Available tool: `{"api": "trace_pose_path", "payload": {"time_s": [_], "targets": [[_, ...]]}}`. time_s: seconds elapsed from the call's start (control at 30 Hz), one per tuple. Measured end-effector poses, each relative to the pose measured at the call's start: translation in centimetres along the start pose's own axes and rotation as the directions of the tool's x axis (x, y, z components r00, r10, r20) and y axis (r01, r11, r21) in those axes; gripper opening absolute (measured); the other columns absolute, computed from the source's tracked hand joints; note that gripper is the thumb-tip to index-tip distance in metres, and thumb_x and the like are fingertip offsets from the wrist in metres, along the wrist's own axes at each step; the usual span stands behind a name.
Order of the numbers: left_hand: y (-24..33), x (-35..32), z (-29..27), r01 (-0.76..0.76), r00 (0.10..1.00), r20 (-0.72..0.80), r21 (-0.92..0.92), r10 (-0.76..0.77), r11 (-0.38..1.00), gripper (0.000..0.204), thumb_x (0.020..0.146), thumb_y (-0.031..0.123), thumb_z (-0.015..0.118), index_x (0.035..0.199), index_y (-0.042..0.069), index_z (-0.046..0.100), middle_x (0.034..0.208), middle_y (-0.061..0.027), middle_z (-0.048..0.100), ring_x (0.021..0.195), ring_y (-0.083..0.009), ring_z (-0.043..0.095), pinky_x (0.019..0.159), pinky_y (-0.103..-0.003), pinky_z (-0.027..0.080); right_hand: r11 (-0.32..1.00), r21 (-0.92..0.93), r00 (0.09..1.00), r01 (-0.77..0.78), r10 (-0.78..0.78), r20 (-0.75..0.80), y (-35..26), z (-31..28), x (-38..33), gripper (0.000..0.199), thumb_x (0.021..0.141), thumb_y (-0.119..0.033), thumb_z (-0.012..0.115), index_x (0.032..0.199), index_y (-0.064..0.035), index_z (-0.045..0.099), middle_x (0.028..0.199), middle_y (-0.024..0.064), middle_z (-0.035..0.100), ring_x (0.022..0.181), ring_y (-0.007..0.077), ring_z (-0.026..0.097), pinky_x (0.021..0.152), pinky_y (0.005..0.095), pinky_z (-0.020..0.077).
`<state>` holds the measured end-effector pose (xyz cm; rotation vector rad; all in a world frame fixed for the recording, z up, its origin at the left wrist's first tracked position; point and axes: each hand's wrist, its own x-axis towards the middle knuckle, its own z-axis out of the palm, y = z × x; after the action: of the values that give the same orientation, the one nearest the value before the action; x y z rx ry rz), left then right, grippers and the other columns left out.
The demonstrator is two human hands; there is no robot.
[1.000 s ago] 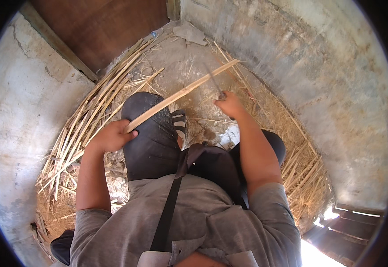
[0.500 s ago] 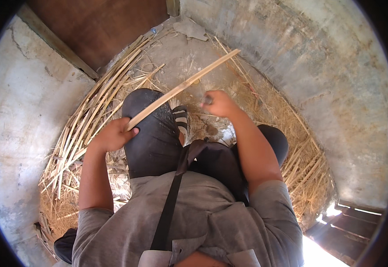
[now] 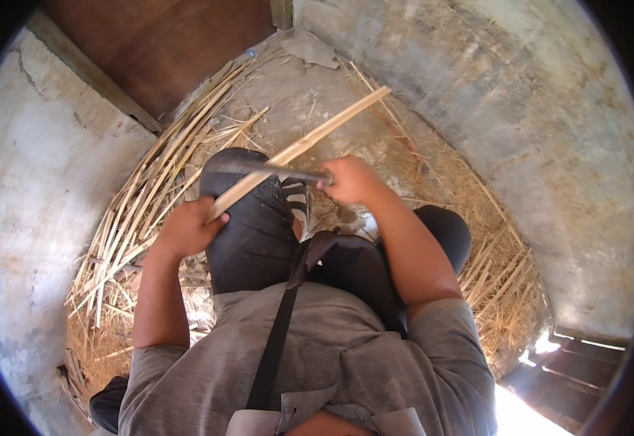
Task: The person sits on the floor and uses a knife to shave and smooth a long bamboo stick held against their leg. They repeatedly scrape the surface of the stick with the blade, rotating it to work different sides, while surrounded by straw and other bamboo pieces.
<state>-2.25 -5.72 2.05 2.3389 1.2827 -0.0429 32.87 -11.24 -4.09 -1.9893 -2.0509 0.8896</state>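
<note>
My left hand [image 3: 189, 228] is closed around the lower end of a split bamboo strip [image 3: 326, 131]. The pale strip slants up and to the right, passing over my left knee [image 3: 248, 240]. In my right hand [image 3: 353, 182] is a knife [image 3: 299, 174] with a long dark blade, gripped by its handle. Its blade, smeared by motion, points left and lies across the strip at about mid-length. Whether the edge touches the bamboo I cannot tell. Part of the handle is hidden by my fingers.
Long bamboo strips [image 3: 158, 166] lie piled along the left wall. Shavings and more strips [image 3: 502, 280] cover the ground at right. Stained concrete walls [image 3: 491, 94] close in on both sides, with a brown panel [image 3: 164, 43] at the back left. My sandalled foot [image 3: 297, 200] is between my knees.
My right hand has turned and shifted slightly down and left, bringing the blade across the strip. The strip's far end has dipped a little; my left hand keeps its hold.
</note>
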Motion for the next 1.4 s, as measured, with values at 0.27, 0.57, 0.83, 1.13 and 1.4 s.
{"api": "trace_pose_path", "payload": {"time_s": [0.27, 0.57, 0.83, 1.13, 1.4], "targets": [[0.6, -0.1, -0.1, 0.000, 0.999, -0.032, 0.038, 0.001, 0.999, 0.035, 0.093, 0.036, 0.072, 0.091, 0.002, 0.061, 0.084, -0.0249, 0.068, 0.086, -0.0476, 0.066, 0.077, -0.053, 0.051, 0.879, 0.368, 0.890, -0.304, 0.400, -0.220, 9.4, 1.4, 1.3, 0.062, 0.082, -0.038, 0.077, 0.127, 0.0039, 0.067, 0.128, 0.0286, 0.066, 0.118, 0.0417, 0.064, 0.101, 0.0458, 0.0515], [0.5, -0.4, 0.3, -0.016, 0.998, -0.062, 0.081, 0.021, 0.997, 0.036, 0.092, 0.036, 0.072, 0.089, 0.002, 0.059, 0.082, -0.0245, 0.068, 0.084, -0.0478, 0.066, 0.076, -0.054, 0.052, 0.999, 0.044, 0.996, -0.029, 0.032, -0.079, 2.5, 0.9, 1.2, 0.055, 0.081, -0.035, 0.077, 0.120, 0.0028, 0.069, 0.112, 0.0259, 0.071, 0.102, 0.0422, 0.069, 0.093, 0.0477, 0.0540], [0.4, 0.2, 0.1, -0.039, 0.998, -0.041, 0.070, 0.042, 0.997, 0.036, 0.092, 0.036, 0.072, 0.090, 0.002, 0.060, 0.081, -0.0243, 0.068, 0.083, -0.0482, 0.066, 0.076, -0.054, 0.052, 0.895, 0.321, 0.896, -0.309, 0.388, -0.217, 10.2, 1.6, 0.9, 0.061, 0.081, -0.036, 0.078, 0.123, 0.0066, 0.067, 0.113, 0.0247, 0.072, 0.102, 0.0427, 0.070, 0.091, 0.0475, 0.0546], [0.0, -0.1, 0.4, -0.038, 0.998, -0.053, 0.081, 0.042, 0.996, 0.036, 0.092, 0.036, 0.072, 0.091, 0.002, 0.059, 0.080, -0.0238, 0.068, 0.085, -0.0475, 0.067, 0.077, -0.054, 0.052, 0.992, 0.088, 0.996, -0.088, 0.090, -0.024, 2.1, 0.4, 0.6, 0.058, 0.081, -0.037, 0.077, 0.119, 0.0056, 0.069, 0.121, 0.0298, 0.067, 0.115, 0.0424, 0.065, 0.098, 0.0465, 0.0522], [0.7, -0.1, 0.2, 0.005, 0.999, -0.050, 0.085, -0.001, 0.996, 0.036, 0.092, 0.036, 0.072, 0.091, 0.002, 0.060, 0.082, -0.0241, 0.069, 0.085, -0.0478, 0.067, 0.077, -0.055, 0.052, 0.943, 0.200, 0.932, -0.266, 0.305, -0.196, 7.5, 0.3, 0.6, 0.058, 0.080, -0.035, 0.077, 0.122, 0.0049, 0.068, 0.122, 0.0293, 0.068, 0.115, 0.0426, 0.065, 0.099, 0.0459, 0.0518]]}}
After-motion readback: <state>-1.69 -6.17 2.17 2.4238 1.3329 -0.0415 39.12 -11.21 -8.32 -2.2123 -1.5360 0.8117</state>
